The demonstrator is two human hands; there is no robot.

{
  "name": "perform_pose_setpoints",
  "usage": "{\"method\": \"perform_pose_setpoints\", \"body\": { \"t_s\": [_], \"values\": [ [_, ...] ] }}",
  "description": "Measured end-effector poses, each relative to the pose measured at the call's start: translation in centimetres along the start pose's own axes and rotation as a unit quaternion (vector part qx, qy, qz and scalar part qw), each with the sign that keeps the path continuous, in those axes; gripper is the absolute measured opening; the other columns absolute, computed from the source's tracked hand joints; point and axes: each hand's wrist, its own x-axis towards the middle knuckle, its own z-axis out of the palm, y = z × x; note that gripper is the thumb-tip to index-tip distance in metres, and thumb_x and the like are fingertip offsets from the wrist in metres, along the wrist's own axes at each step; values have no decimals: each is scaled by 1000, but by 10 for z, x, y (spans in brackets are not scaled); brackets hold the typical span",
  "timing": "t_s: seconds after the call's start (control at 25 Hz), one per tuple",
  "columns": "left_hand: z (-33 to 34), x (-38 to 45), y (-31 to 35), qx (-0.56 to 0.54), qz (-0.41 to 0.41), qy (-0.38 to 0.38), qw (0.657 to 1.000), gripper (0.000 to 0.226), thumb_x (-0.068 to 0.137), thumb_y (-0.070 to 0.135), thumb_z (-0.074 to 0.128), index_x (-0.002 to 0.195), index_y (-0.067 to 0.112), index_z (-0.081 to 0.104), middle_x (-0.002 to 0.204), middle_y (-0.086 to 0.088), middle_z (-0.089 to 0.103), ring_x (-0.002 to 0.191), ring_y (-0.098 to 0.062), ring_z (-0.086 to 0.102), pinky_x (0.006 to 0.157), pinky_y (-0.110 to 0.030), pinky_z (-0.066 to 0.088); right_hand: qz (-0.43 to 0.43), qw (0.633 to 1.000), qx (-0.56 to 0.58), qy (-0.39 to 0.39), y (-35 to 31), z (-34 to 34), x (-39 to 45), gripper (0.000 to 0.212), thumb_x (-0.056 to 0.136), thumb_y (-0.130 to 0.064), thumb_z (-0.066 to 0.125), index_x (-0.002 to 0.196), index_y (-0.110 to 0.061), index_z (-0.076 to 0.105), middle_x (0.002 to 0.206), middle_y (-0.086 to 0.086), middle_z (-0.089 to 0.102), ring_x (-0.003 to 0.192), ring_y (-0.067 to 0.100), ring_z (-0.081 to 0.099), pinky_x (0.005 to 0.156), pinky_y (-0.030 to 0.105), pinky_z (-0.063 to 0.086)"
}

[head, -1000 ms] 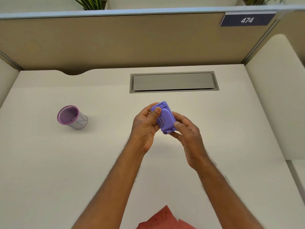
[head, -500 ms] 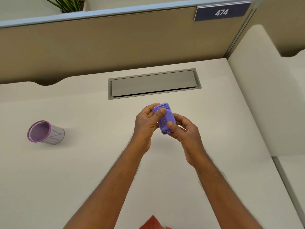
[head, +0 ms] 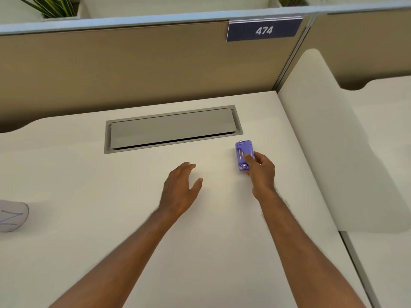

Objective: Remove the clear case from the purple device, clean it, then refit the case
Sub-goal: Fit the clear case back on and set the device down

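Desk: pale off-white desktop (head: pixel 111 218) inside a cubicle; tan partition wall (head: pixel 133 70) behind, rounded white divider (head: pixel 322 141) on the right.
Cable tray: grey recessed lid (head: pixel 172 128) set into the desk, far centre, closed.
Sign: dark plate reading 474 (head: pixel 264 30) on the partition top edge.
Plants: green leaves (head: pixel 51 7) in a planter beyond the partition.
Cup: mesh pen cup (head: pixel 12 215), cut off by the left frame edge; contents cannot be told.
Left hand (head: pixel 181 190): palm down over the bare desk, fingers loosely spread, holding nothing.
Right hand (head: pixel 261 172): thumb and fingers pinching the near end of the device.
Purple device (head: pixel 244 154): right of the tray's near corner, low over the desk; whether it touches the surface cannot be told. Clear case not distinguishable.
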Motion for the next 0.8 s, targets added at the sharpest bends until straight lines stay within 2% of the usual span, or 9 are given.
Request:
{"method": "perform_pose_setpoints", "body": {
  "t_s": [0.16, 0.24, 0.32, 0.48, 0.6, 0.8],
  "values": [
    [14, 15, -10, 108, 21, -20, 994, 56, 100, 40, 56, 151, 18, 45, 164, -4, 37, 153, -25, 31, 125, -43, 24, -22, 998, -57, -2, 6, 9, 22, 6, 94, -21, 68, 98, -18, 70, 108, 12, 74, 88, 25, 67, 88, 47, 60],
    [18, 19, -15, 145, 33, -27, 989, 57, 100, 40, 56, 151, 18, 45, 165, -6, 35, 153, -26, 31, 125, -44, 24, -44, 994, -97, 1, 11, 11, 29, 12, 96, -25, 65, 96, -14, 70, 107, 13, 70, 86, 24, 64, 75, 35, 58],
    [22, 21, -20, 164, 40, -30, 985, 58, 98, 39, 59, 150, 17, 46, 165, -7, 35, 152, -27, 31, 125, -45, 24, -68, 986, -149, 8, 15, 11, 35, 17, 98, -30, 61, 91, -14, 65, 102, 9, 62, 80, 21, 59, 65, 22, 46],
    [25, 23, -24, 188, 50, -33, 980, 61, 96, 40, 63, 150, 17, 48, 165, -8, 35, 152, -29, 31, 125, -45, 23, -104, 961, -254, 31, 21, 10, 38, 29, 102, -30, 55, 88, -6, 64, 100, 19, 61, 83, 25, 51, 72, 29, 39],
    [25, 23, -26, 195, 50, -38, 979, 61, 96, 41, 62, 151, 19, 46, 166, -6, 32, 153, -29, 28, 126, -44, 22, -121, 950, -286, 39, 18, 11, 35, 29, 103, -26, 53, 80, -9, 58, 97, 24, 62, 82, 27, 50, 70, 30, 36],
    [22, 22, -25, 207, 51, -45, 976, 62, 97, 43, 59, 153, 20, 43, 168, -5, 29, 154, -27, 26, 126, -43, 20, -104, 946, -306, 26, 13, 10, 34, 34, 104, -28, 51, 89, -1, 66, 100, 24, 64, 81, 29, 52, 70, 32, 40]
  ]
}}
